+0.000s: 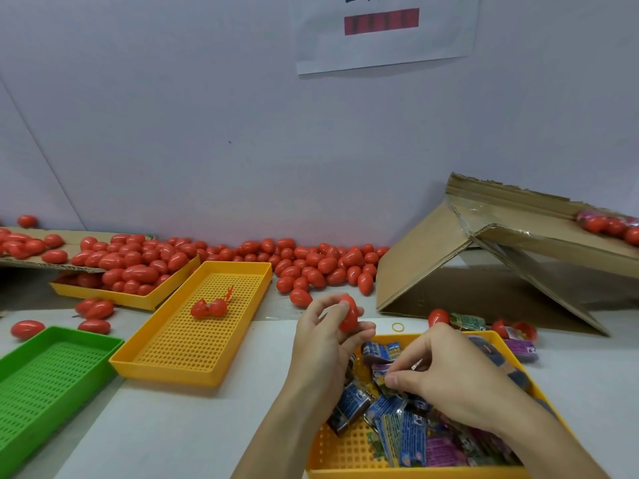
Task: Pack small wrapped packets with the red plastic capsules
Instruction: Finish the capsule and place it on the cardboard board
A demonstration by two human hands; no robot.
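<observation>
Capsule (347, 318) in left fingers (359, 328); packet (383, 376) between right fingers (397, 378).

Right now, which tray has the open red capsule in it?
The middle yellow tray: an open capsule lies in it. The green tray shows none; the others hold closed capsules or packets.
</observation>
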